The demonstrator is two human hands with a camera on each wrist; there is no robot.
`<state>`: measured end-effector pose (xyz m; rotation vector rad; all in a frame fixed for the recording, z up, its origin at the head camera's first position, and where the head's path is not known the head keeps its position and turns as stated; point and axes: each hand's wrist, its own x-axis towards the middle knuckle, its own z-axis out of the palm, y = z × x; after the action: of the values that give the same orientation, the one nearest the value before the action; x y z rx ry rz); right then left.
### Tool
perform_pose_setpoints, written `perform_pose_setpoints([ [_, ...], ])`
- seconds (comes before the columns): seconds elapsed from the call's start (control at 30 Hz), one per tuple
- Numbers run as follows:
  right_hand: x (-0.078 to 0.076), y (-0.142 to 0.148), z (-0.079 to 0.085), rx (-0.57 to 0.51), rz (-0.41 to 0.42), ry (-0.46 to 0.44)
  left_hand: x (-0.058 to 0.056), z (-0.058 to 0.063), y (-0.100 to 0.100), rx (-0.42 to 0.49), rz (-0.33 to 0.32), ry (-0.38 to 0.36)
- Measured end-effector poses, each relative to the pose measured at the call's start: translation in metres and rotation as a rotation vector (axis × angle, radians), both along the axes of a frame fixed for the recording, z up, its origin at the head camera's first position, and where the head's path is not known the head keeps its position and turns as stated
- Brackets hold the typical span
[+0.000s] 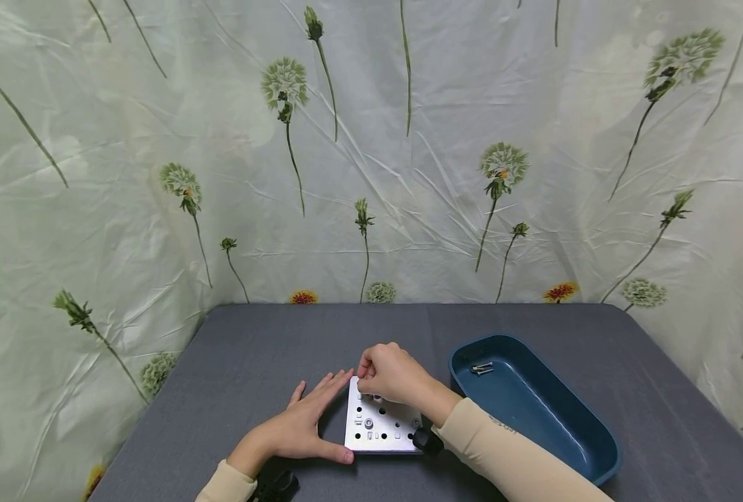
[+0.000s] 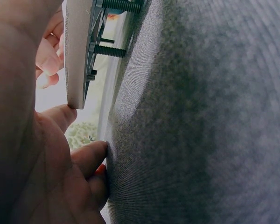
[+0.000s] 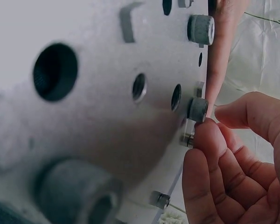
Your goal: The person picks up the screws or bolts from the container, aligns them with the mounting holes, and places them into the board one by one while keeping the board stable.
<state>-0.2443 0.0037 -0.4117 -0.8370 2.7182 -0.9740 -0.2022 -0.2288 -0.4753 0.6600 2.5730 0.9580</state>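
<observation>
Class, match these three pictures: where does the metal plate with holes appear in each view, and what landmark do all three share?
Head: low, near the middle, the metal plate seen from above.
Left wrist: upper left, seen edge-on.
Right wrist: close up, filling most of the left side.
Shared landmark: the flowered cloth in the background.

Soft, even light fills the head view, leaving sheen on the creased backdrop and glints in the tray. The left wrist view is dimmer, its near cloth blurred; the right wrist view's foreground bolt is out of focus.
</observation>
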Motion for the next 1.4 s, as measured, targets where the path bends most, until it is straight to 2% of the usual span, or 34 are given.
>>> perform_pose_setpoints([
  [0.5, 0.0, 0.007, 0.002, 0.037, -0.04, 0.0, 0.001, 0.001, 0.001, -0.004, 0.004, 0.003],
  [1.4, -0.004, 0.04, 0.01, 0.021, -0.06, 0.039, 0.0, -0.002, 0.001, -0.004, 0.007, 0.022],
])
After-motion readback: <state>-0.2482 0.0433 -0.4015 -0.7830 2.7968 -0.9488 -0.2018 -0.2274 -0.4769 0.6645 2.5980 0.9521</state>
